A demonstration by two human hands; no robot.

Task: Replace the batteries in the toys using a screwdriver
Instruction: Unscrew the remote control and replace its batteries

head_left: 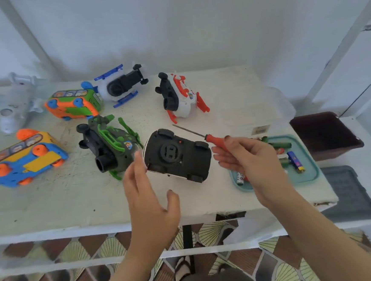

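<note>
While the white table (74, 200) carries other toys from 9 to 12 o'clock and a teal tray (309, 152) at 3, the step in hand looks like unscrewing the black car (178, 156), belly-up at centre, cover not yet off. Left hand (149, 200) is wide, its fingers straight at the car's 9 o'clock end; blurred, so contact unclear. Right hand (248, 157) pinches the screwdriver (215, 141), shaft pointing to 10 o'clock, tip off the car. Batteries (296, 161) lie in the tray. Next: steady car, seat tip in cover screw.

Bare forearms (309, 230), dark-painted fingernails (227, 138) on left hand (149, 200) and right hand (248, 157)
</note>
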